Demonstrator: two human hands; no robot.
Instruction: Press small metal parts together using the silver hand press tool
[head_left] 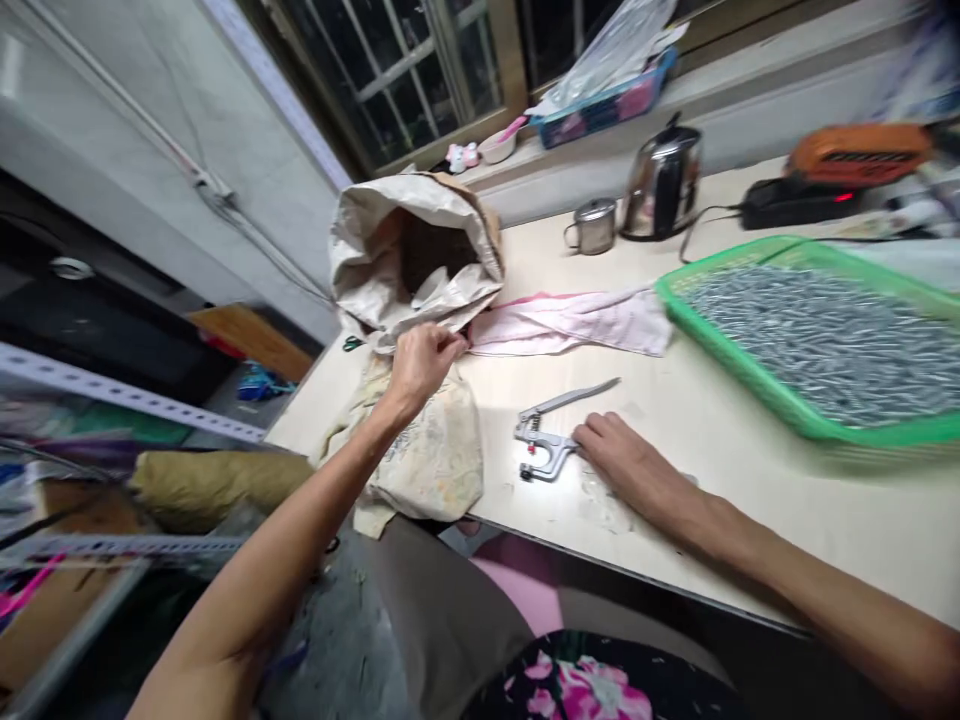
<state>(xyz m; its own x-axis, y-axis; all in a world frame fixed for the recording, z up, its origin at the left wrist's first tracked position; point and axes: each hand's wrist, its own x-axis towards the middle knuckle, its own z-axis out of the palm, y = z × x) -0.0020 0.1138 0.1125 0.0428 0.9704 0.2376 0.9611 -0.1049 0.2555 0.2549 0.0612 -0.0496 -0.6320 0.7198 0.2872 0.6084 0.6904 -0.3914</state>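
Observation:
My left hand (pixel 422 368) is closed in a pinch in front of the large open paper sack (pixel 360 240). Whatever sits between its fingertips is too small to make out. Beneath that wrist a stained cream cloth (pixel 442 450) hangs over the table's front edge. My right hand (pixel 616 452) rests on the table with its fingers curled around the lower handle of metal snap pliers (pixel 553 452). The pliers lie flat with their jaws to the left, and their upper handle sticks out free. Some clear plastic (pixel 604 505) lies under the right hand.
A green basket (pixel 739 375) full of small grey metal pieces stands at the right. Behind the pliers lies a pale pink cloth (pixel 574 320). Farther back are a steel cup (pixel 596 228), a kettle (pixel 664 185) and an orange tool (pixel 859 155). Shelving (pixel 135 390) borders the left.

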